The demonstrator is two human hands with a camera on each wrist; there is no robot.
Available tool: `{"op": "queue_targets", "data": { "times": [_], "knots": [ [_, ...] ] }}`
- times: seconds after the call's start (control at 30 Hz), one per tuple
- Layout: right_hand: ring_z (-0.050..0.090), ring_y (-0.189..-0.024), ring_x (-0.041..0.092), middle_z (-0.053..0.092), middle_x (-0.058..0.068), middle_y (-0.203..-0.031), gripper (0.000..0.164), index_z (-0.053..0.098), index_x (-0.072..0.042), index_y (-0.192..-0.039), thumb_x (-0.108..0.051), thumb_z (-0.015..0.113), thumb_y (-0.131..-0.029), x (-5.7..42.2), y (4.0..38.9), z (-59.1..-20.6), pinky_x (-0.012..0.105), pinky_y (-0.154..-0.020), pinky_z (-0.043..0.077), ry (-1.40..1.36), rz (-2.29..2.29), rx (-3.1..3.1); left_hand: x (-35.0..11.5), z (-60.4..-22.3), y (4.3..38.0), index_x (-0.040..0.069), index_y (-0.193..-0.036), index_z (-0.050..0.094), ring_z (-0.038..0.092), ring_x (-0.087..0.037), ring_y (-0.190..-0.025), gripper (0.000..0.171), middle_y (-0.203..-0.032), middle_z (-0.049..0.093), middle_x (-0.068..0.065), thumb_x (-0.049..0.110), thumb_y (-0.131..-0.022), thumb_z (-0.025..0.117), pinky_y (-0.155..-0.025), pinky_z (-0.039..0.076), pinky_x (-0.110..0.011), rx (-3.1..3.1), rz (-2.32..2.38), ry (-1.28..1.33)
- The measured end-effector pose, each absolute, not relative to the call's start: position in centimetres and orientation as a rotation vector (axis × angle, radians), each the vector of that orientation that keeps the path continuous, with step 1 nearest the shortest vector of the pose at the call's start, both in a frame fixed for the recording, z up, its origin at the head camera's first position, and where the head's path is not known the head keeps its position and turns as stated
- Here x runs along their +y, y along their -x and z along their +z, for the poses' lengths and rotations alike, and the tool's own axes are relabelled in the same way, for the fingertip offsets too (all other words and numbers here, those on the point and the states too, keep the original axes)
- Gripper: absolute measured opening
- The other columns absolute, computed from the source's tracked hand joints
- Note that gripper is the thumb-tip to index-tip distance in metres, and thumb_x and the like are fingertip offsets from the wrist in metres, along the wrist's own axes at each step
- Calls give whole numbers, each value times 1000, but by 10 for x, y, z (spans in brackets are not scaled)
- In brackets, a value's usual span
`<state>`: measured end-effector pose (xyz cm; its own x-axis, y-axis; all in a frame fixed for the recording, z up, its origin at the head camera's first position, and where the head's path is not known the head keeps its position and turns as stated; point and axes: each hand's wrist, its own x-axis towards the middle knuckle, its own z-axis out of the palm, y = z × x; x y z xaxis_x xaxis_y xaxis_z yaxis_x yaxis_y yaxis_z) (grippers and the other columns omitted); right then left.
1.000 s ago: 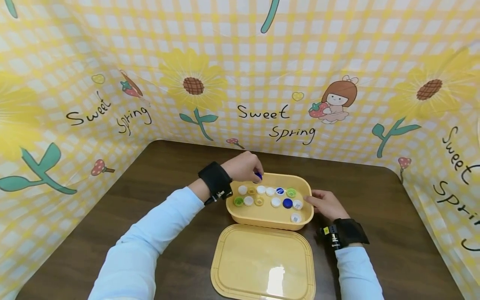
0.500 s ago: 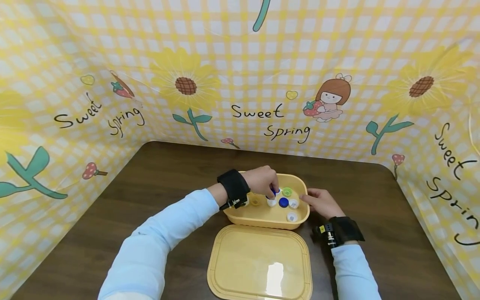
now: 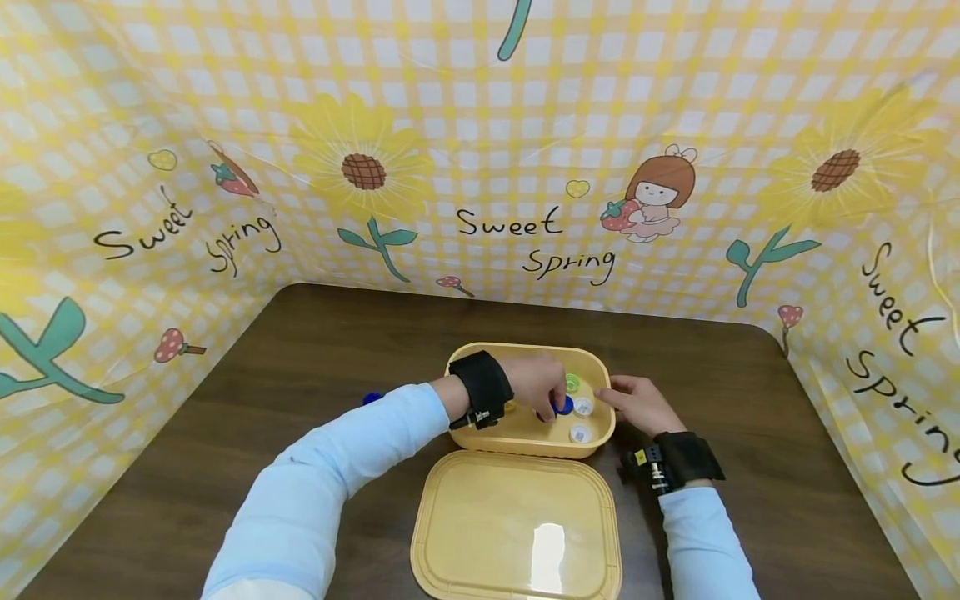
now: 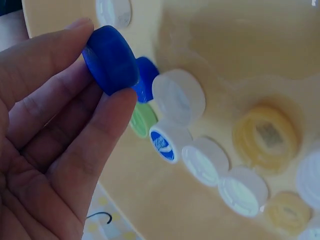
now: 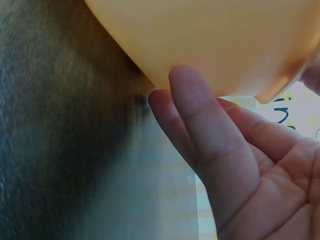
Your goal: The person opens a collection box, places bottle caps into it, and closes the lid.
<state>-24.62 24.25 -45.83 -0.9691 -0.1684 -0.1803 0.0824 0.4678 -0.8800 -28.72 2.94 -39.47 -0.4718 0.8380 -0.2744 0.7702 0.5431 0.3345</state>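
Observation:
Thumb and fingertip of my left hand point(image 3: 534, 385) pinch a blue bottle cap point(image 4: 111, 61) over the yellow plastic box point(image 3: 480, 439). Just beyond it in the left wrist view lie another blue cap point(image 4: 147, 80), a white cap point(image 4: 179, 97) and a green cap point(image 4: 143, 120). A row of white caps and yellow caps, among them one yellow cap point(image 4: 265, 137), spreads across the box floor. My right hand point(image 3: 643, 406) grips the box's right end, thumb at the rim and fingers against the outer wall point(image 5: 215, 45).
A flat yellow lid point(image 3: 517, 517) lies on the dark wooden table point(image 3: 360, 325) in front of the box. Left of the box, partly behind the left sleeve, is a small blue object point(image 3: 372, 398). Patterned yellow cloth point(image 3: 420, 150) encloses the table's back and sides.
With the blue cap, my left hand has moved from the box's back left to the right and lower inside it. The small blue object beside the sleeve has come into view. My right hand keeps its grip.

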Motion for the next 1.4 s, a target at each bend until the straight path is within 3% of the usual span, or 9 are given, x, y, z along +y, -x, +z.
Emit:
{"op": "queue_targets", "data": {
  "times": [0.43, 0.8, 1.4],
  "knots": [
    [64, -99, 28, 59, 28, -122, 46, 50, 14, -131, -19, 56, -98, 243, 245, -456, 34, -76, 57, 105, -1528, 2471, 43, -410, 284, 12, -80, 78, 53, -2, -66, 8, -71, 63, 12, 16, -77, 84, -60, 43, -11, 2317, 125, -1395],
    [64, -99, 28, 60, 27, -120, 46, 50, 13, -131, -19, 56, -99, 243, 244, -455, 34, -76, 57, 110, -1517, 2471, 51, -415, 283, 11, -71, 76, 50, -1, -59, 8, -62, 61, 12, 9, -76, 82, -56, 41, -12, 2281, 107, -1443],
    [64, -100, 29, 59, 28, -122, 46, 51, 13, -131, -19, 57, -99, 243, 244, -455, 33, -75, 57, 114, -1536, 2472, 58, -414, 277, 13, -75, 75, 54, -4, -63, 9, -67, 63, 10, 7, -77, 82, -56, 43, -14, 2289, 52, -1449]
  ]
}}
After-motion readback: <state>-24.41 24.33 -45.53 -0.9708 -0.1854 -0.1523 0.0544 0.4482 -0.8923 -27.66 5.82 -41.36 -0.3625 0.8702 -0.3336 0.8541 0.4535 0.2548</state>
